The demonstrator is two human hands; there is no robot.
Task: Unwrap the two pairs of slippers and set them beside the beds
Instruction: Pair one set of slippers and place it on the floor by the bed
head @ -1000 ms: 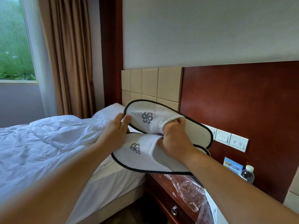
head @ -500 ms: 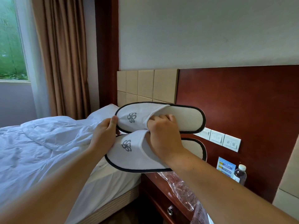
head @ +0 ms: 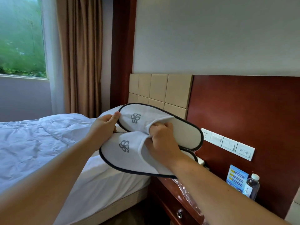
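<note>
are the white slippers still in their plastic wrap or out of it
Out. The two white dark-trimmed slippers are bare in both hands, left hand at the toes, right hand in the openings; the crumpled clear plastic wrapper lies on the wooden nightstand.

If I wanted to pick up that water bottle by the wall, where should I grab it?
Probably around the middle of the clear plastic water bottle, coming from the front. It stands upright on the dark wooden nightstand, with the wall panel close behind and a blue card at its left, so the front looks the most open.

I see soft daylight from the window [head: 21, 38] at left, wide-angle bending at the edges, my near forearms blurred.
</note>
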